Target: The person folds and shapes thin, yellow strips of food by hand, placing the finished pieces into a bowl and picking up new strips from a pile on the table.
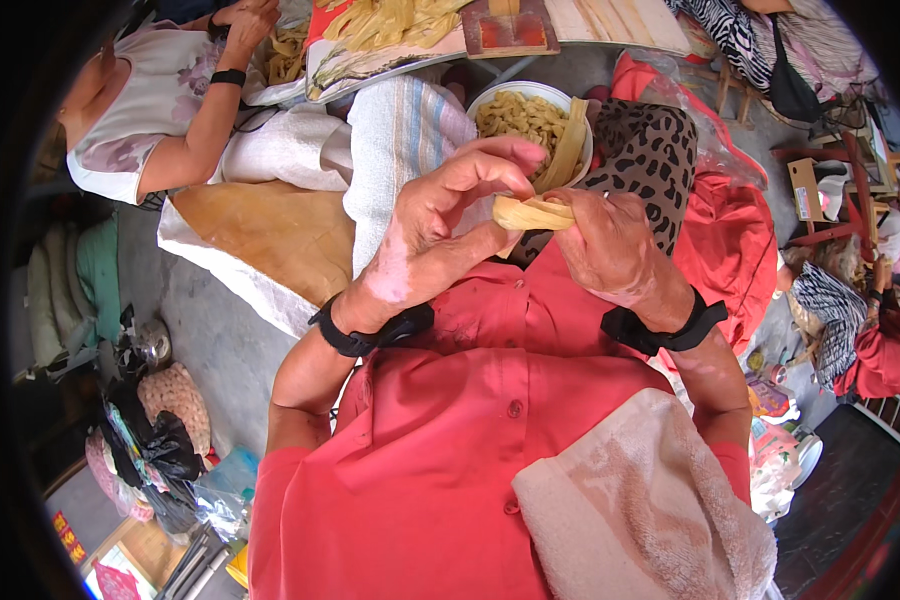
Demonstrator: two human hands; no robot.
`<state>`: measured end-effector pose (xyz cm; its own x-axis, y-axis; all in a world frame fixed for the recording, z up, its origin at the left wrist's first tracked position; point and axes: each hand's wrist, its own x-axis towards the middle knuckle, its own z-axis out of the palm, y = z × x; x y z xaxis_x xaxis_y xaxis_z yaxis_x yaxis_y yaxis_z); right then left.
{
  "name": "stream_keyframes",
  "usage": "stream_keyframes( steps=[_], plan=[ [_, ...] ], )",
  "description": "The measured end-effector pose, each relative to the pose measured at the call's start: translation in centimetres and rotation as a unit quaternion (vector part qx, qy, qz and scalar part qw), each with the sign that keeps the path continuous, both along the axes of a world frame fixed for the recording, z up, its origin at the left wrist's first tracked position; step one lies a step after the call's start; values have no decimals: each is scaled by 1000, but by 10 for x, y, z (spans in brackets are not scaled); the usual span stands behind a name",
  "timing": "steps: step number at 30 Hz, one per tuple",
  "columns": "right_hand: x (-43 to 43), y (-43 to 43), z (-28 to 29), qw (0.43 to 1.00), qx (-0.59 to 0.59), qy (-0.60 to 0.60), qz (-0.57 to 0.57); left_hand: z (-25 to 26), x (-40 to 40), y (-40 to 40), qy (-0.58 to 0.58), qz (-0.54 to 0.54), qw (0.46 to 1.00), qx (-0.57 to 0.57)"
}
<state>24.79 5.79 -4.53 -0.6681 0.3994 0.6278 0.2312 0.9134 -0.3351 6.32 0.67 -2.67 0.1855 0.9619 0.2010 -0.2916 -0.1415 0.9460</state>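
Above my lap, a folded pale yellow strip [532, 214] is held between my two hands; its exact material is unclear. My right hand [615, 236] pinches its right end between thumb and fingers. At its left end, the thumb and a bent finger of my left hand [450, 217] touch the fold, while the other fingers arch above it. Just beyond my hands is a white bowl [586, 154] of short folded yellow pieces [521, 120]. Longer flat strips [566, 146] hang over the bowl's right side.
Ahead, a low table [427, 56] bears a heap of yellow strips [397, 22] and a wooden block with a red inset [510, 34]. Another person [165, 112] sits at the left. Towels [405, 142] drape my leg. Bags [169, 442] lie on the left floor.
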Motion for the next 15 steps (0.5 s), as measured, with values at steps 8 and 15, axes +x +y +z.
stream_keyframes(
  steps=[8, 15],
  plan=[
    [15, -3, 16, 964, 195, -158, -92, 1, -6, -11, 74, -26, 987, -138],
    [21, 2, 19, 995, 61, -83, -20, 9, -18, -11, 197, -38, 979, -32]
  ],
)
